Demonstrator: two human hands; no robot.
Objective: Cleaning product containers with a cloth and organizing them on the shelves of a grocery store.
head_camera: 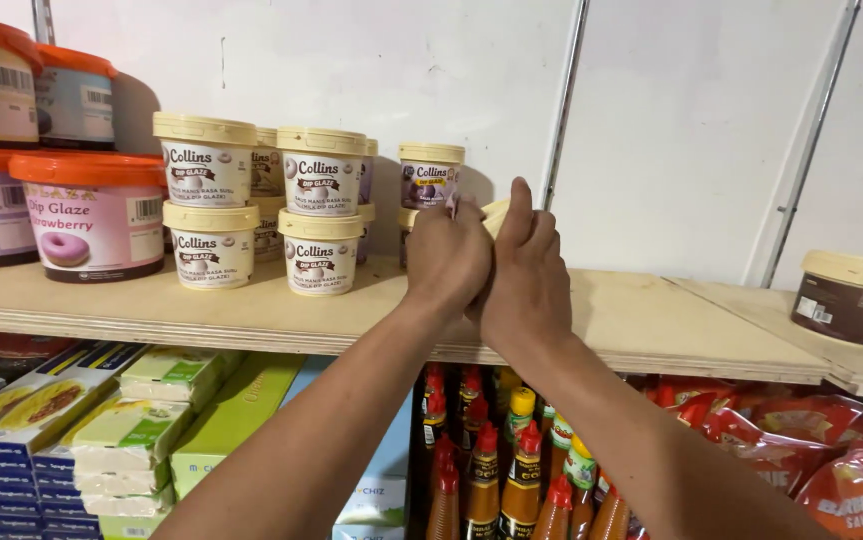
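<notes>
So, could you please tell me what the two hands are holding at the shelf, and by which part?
Both the left hand and right hand clasp a small round cream-lidded tub, mostly hidden; only its lid edge shows, so the exact hold cannot be told.

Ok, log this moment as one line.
left hand: on tub | right hand: on tub | shelf: cream-lid tubs stacked left

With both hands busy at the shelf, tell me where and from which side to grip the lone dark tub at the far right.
Grip the dark tub around its side wall just under the cream lid, coming from the front. It stands upright and alone near the wooden shelf edge, nothing beside it. The left hand and right hand are together at a small tub further left.
</notes>
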